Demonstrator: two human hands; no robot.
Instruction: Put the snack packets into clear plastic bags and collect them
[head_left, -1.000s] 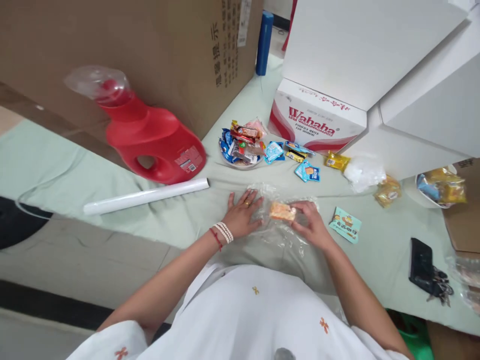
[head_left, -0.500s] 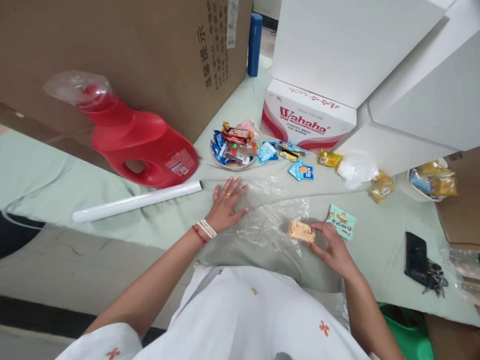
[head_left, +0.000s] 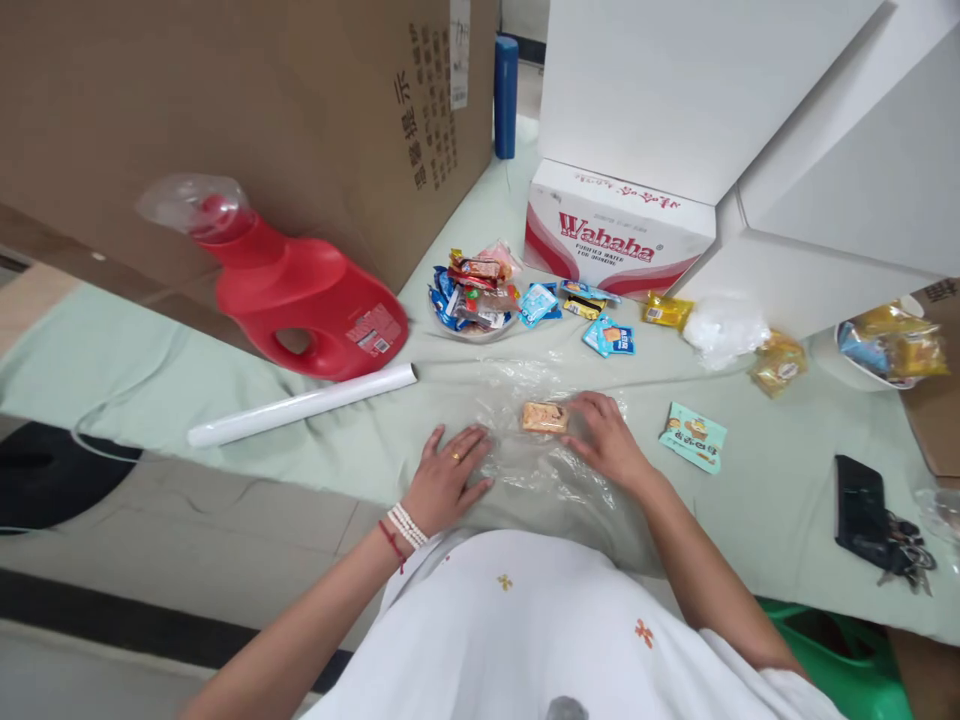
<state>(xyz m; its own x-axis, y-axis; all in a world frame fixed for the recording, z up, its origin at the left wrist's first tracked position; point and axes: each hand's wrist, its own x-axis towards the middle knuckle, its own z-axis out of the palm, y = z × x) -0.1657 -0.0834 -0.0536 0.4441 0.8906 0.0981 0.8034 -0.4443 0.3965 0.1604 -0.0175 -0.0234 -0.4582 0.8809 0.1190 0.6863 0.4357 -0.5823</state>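
A small rectangular golden biscuit-like snack [head_left: 545, 417] lies on a sheet of clear plastic film [head_left: 559, 465] spread over the cloth. At its right end is my right hand [head_left: 609, 440], thumb and fingers apart, with nothing visibly gripped; I cannot tell whether the fingertips touch the snack. My left hand [head_left: 448, 475] rests flat with its fingers stretched out at the left side of the film. To the right of my right hand lies a flat light-green printed packet [head_left: 694, 437].
A white roll [head_left: 304, 404] and a red jug [head_left: 315, 310] are at left. Behind the film stand a bowl [head_left: 480, 335] of wrapped snacks, blue packets [head_left: 609, 336] and a Wahaha box [head_left: 619, 228]. At right are a black phone [head_left: 860, 500], keys [head_left: 909, 555] and another filled bowl [head_left: 862, 370].
My right hand has moved left with the snack, which now lies on the film, and its fingers have come away. My left hand has drawn back slightly toward me.
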